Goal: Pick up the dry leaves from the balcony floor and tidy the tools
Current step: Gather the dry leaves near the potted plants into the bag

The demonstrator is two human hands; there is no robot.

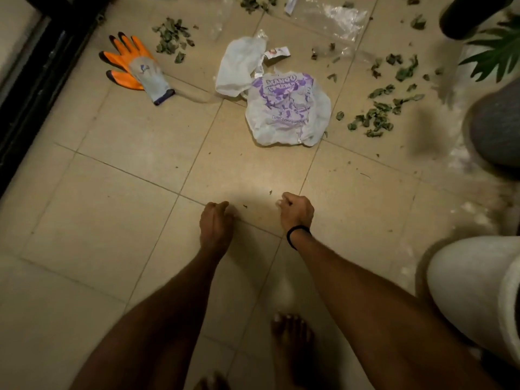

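Leaves [377,116], dry and curled, are lying in loose heaps on the far part of the tiled floor [112,220]. The largest heap is spreading at the right near the pots, another is sitting at the upper left [171,38] just beyond the glove, and a third is showing at the top edge. An orange-and-grey work glove [135,66] is lying flat on the left, fingers pointing away from you. Between the heaps a crumpled white plastic bag with purple print [284,111] is resting on the tiles, and a clear plastic bag [334,19] is lying beyond it.

You are reaching both arms out over bare tile, well short of the leaves. Your left hand [215,220] is hanging with fingers loosely bent downward, holding nothing. Your right hand [297,211] — a black band [297,235] circling its wrist — is curling into a fist; whether anything small is inside it, you cannot tell from here.

At the right edge a white pot [475,291], a grey pot [498,125] and a dark pot [467,15] are standing, with green plant fronds [498,52] reaching in. A black door frame [36,88] is running along the left.
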